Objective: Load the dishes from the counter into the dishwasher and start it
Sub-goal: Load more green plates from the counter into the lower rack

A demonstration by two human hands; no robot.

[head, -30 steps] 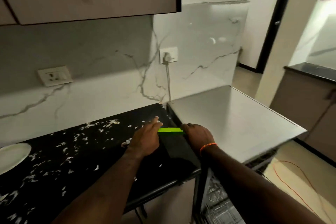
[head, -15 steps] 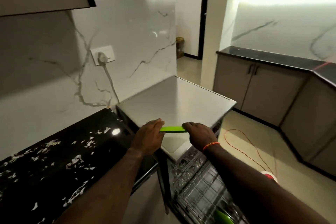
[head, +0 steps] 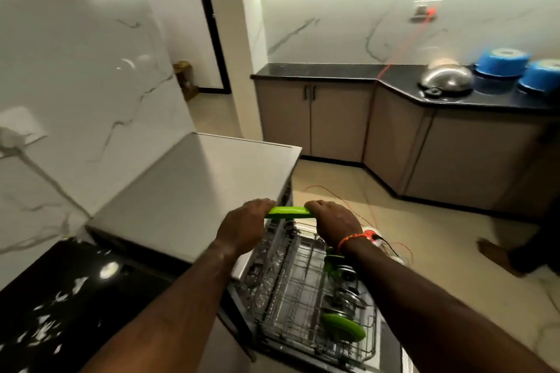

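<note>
Kitchen, dishwasher rack point(head: 303, 291) out | both hands point(head: 242, 228) point(head: 335, 221) grip green plate point(head: 288, 212) by opposite rims | looks light, stiff, slick

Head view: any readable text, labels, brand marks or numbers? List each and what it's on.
None readable.
Dishwasher: no brand mark or label shows on its top.
Wall switch plate: too blurred for any marking.
Blue tubs: no print visible.
Green plate held by both hands: plain.
</note>
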